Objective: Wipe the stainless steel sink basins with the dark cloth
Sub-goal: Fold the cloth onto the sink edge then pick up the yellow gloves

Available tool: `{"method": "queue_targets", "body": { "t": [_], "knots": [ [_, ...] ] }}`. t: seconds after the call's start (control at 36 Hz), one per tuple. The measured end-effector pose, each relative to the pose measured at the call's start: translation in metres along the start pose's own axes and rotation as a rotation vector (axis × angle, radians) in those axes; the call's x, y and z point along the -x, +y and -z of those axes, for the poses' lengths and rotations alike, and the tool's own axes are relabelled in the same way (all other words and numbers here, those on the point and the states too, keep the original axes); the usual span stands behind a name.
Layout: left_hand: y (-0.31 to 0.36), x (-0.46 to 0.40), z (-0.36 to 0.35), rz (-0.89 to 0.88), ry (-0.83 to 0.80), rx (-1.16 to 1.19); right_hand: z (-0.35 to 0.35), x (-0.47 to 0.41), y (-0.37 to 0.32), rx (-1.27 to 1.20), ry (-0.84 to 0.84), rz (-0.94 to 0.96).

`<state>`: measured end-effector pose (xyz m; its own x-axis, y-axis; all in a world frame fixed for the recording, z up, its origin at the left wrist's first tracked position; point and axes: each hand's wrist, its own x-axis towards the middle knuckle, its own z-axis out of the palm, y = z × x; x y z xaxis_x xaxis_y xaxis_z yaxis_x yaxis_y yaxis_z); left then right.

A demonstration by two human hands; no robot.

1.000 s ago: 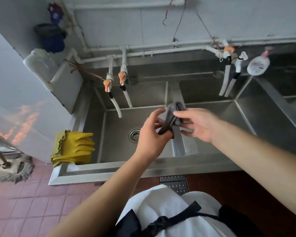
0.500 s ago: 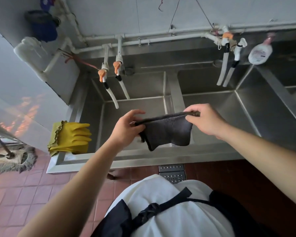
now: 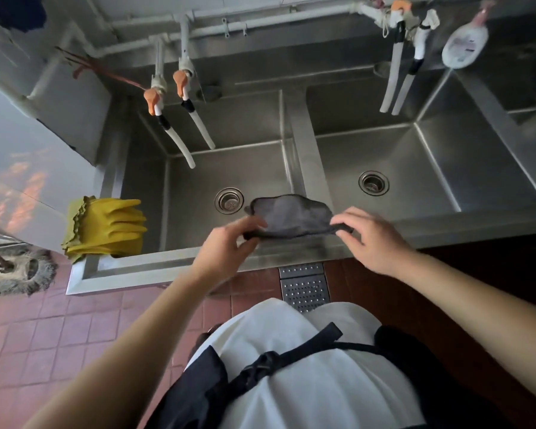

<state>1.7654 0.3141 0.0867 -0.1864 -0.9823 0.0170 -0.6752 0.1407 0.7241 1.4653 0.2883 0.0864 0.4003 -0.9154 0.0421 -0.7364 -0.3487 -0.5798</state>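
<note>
You have the dark cloth (image 3: 293, 218) stretched between your two hands just above the sink's front rim (image 3: 174, 264), hanging over the steel divider (image 3: 304, 156) that separates the left basin (image 3: 195, 181) from the middle basin (image 3: 415, 168). Your left hand (image 3: 226, 246) pinches the near-left corner between thumb and fingertips, and your right hand (image 3: 372, 239) pinches the near-right corner the same way, the other fingers loosely curled. The cloth sags and bows in the middle, so treat it as light, limp and fully soft: it will not hold any shape on its own and will bunch as soon as one corner is freed. It looks like a nappy fabric, likely to grip steel rather than slide off it, though whether it is damp cannot be told. For wiping, a corner pinch will probably be too weak; gather or fold it into a pad and press it under a flat palm. Mind the drain (image 3: 229, 200) in the left basin, where a loose edge could snag.
</note>
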Motion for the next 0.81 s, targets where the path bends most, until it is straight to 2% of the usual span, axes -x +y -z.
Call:
{"method": "queue_targets", "body": {
  "t": [0.08, 0.14, 0.31, 0.39, 0.58, 0.72, 0.81],
  "knots": [
    [-0.016, 0.022, -0.022, 0.114, -0.216, 0.037, -0.032, 0.03, 0.011, -0.032, -0.219, -0.099],
    [-0.023, 0.03, -0.031, 0.167, -0.245, 0.082, -0.045, 0.041, 0.014, -0.061, -0.256, -0.152],
    [-0.029, 0.019, -0.035, 0.238, -0.115, 0.227, -0.045, 0.028, 0.017, -0.168, -0.164, -0.242],
    [-0.037, -0.005, -0.039, 0.277, -0.048, 0.226, -0.045, -0.002, 0.021, -0.178, -0.103, -0.292],
    [-0.063, -0.043, -0.066, 0.477, -0.097, 0.047, -0.076, -0.046, 0.029, 0.097, -0.152, -0.421],
    [-0.065, -0.034, -0.067, 0.483, -0.062, 0.045, -0.088, -0.038, 0.026, 0.179, -0.092, -0.435],
    [-0.058, -0.028, -0.062, 0.439, 0.03, 0.036, -0.082, -0.032, 0.023, 0.155, -0.01, -0.417]
  ]
}}
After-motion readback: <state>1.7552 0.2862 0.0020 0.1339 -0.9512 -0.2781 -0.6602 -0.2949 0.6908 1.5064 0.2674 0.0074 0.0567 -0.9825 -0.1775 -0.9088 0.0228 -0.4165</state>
